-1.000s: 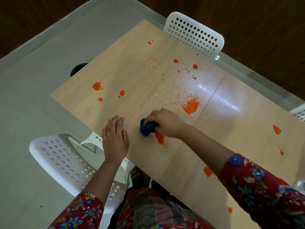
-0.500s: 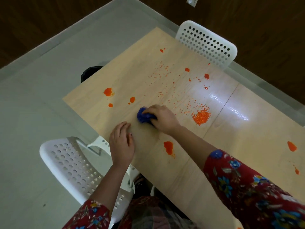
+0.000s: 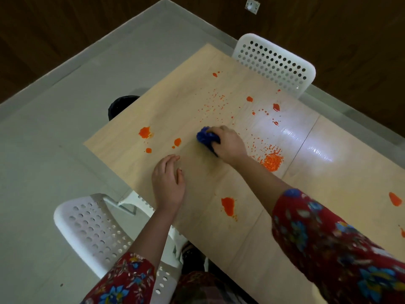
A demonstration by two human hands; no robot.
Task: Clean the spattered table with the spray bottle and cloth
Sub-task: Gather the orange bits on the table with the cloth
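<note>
A light wooden table [image 3: 197, 233] carries orange spatters: blobs at the left [image 3: 144, 132], a blob near the front edge [image 3: 228, 206], and a heap of orange grains [image 3: 272, 161] with fine specks scattered above it. My right hand [image 3: 230, 143] presses a bunched blue cloth [image 3: 205, 137] onto the tabletop, just right of the left blobs. My left hand [image 3: 168, 183] rests flat on the table near its front edge, fingers slightly apart, holding nothing. No spray bottle is in view.
A white perforated chair [image 3: 87, 229] stands below the table's front left edge, and another white perforated chair [image 3: 278, 64] at the far side. A dark round bin [image 3: 120, 105] sits on the grey floor by the left end. More orange blobs [image 3: 394, 199] lie at the right.
My right hand has slid the blue cloth away from me and leftward, off the front blob and toward the left blobs. My left hand stayed on the table.
</note>
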